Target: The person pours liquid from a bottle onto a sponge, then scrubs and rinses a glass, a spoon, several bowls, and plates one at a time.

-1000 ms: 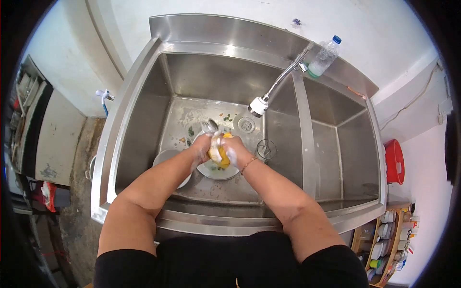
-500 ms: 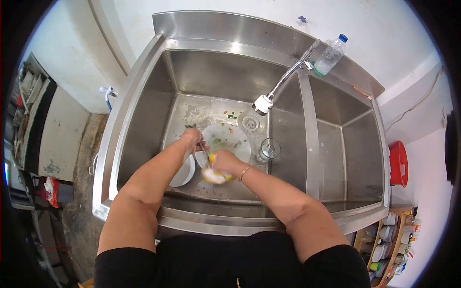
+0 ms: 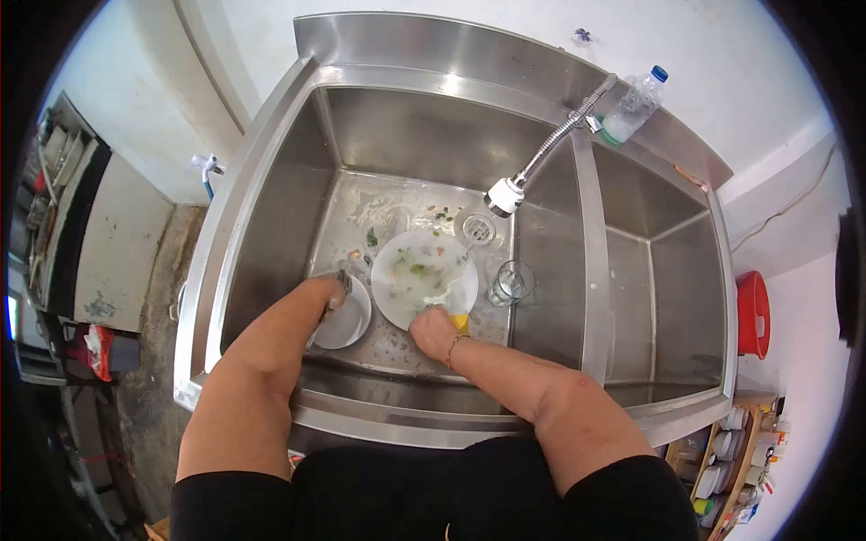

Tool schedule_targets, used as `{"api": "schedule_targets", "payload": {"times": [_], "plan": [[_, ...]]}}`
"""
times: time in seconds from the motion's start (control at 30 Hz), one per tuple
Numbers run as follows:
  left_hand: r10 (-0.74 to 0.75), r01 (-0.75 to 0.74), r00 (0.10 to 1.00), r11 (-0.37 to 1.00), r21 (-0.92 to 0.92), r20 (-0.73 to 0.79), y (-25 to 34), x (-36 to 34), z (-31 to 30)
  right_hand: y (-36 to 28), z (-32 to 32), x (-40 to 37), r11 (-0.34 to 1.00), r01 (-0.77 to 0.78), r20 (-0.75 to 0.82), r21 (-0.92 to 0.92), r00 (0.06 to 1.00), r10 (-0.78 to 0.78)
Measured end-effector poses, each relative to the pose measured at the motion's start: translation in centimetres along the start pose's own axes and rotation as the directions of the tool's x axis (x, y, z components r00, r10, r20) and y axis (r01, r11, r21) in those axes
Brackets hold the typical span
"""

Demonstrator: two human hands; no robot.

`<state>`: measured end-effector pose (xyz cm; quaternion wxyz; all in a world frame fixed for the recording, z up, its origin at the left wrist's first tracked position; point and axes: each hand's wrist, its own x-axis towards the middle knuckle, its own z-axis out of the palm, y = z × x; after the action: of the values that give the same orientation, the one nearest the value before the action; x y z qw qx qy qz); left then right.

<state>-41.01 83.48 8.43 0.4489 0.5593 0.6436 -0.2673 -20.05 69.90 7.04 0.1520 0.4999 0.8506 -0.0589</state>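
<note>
My left hand (image 3: 332, 294) is closed over the left side of a white bowl (image 3: 347, 323), and a bit of a grey metal utensil shows at its fingers; the kind cannot be made out. In my right hand (image 3: 435, 333) is a yellow sponge (image 3: 460, 323), gripped at the lower rim of a large white plate (image 3: 397, 293). That plate lies on the sink floor, holding cloudy water and green food scraps. Just right of it stands a clear drinking glass (image 3: 512, 283).
The steel sink (image 3: 433, 135) has a drain (image 3: 479, 230) with food scraps nearby. A flexible faucet (image 3: 505, 196) hangs over it. A plastic bottle (image 3: 636, 106) stands on the back ledge. To the right are a second basin (image 3: 622, 279) and a red tub (image 3: 752, 316).
My hands have moved apart. The left went down and left to the bowl with the utensil; the right carried the sponge from between the dishes to the large plate's lower edge.
</note>
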Motion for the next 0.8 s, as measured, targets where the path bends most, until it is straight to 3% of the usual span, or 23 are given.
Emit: {"api": "schedule_targets", "payload": {"times": [0.1,0.2,0.27,0.3,0.37,0.4,0.5,0.53,0.57,0.6,0.67,0.7,0.77,0.8], "plan": [[-0.084,0.078,0.993,0.994,0.072,0.078,-0.2,0.4,0.8,0.1,-0.1,-0.4,0.999,0.037,-0.046,0.014,0.998,-0.037],[-0.049,0.051,0.999,0.975,0.214,-0.016,0.4,0.3,1.1,0.2,-0.5,-0.3,0.997,0.072,-0.040,0.002,0.997,-0.072],[0.076,-0.085,0.996,0.871,0.483,0.040,0.9,0.0,1.0,0.1,-0.2,-0.2,0.998,0.061,-0.025,0.021,0.998,-0.060],[0.075,-0.086,0.996,0.872,0.482,0.041,0.7,0.4,1.1,0.1,-0.3,-0.4,0.996,0.086,-0.043,0.022,0.995,-0.085],[0.249,-0.229,0.965,0.670,0.706,0.078,0.4,1.6,1.2,0.0,-0.7,-0.5,0.993,0.112,-0.062,0.022,0.992,-0.110],[0.247,-0.227,0.966,0.672,0.705,0.076,1.2,0.3,0.5,0.0,-1.4,-0.5,0.993,0.109,-0.058,0.041,0.993,-0.107],[0.257,-0.176,0.965,0.792,0.584,-0.058,4.3,-3.7,-1.2,-0.3,-3.4,-0.4,0.995,0.081,0.000,0.064,0.997,-0.081],[0.110,-0.097,0.993,0.971,0.219,-0.048,4.8,-3.4,-1.1,-0.2,-4.1,-0.4,0.997,0.052,0.053,0.060,0.997,-0.055],[-0.022,0.026,0.999,0.984,-0.174,0.023,5.1,-2.9,-0.9,-0.2,-4.7,-0.6,0.997,0.050,0.054,0.059,0.997,-0.053],[-0.020,0.024,1.000,0.985,-0.173,0.023,5.1,-2.3,-0.2,-0.2,-5.4,-0.7,0.995,0.044,0.058,0.089,0.997,-0.049],[0.030,0.036,0.991,0.887,-0.461,0.133,4.8,-0.8,1.4,-0.2,-6.6,-0.9,0.992,0.037,0.059,0.117,0.997,-0.044],[0.029,0.035,0.991,0.887,-0.460,0.132,4.8,-0.5,1.8,-0.3,-7.1,-0.9,0.989,0.047,0.052,0.139,0.997,-0.055],[0.208,-0.081,0.970,0.767,-0.637,0.127,4.9,0.3,2.4,-0.3,-8.0,-0.9,0.985,0.055,0.046,0.163,0.997,-0.063],[0.210,-0.082,0.969,0.769,-0.634,0.129,4.8,0.7,2.8,-0.2,-8.5,-0.8,0.982,0.035,0.028,0.184,0.999,-0.041]]}}
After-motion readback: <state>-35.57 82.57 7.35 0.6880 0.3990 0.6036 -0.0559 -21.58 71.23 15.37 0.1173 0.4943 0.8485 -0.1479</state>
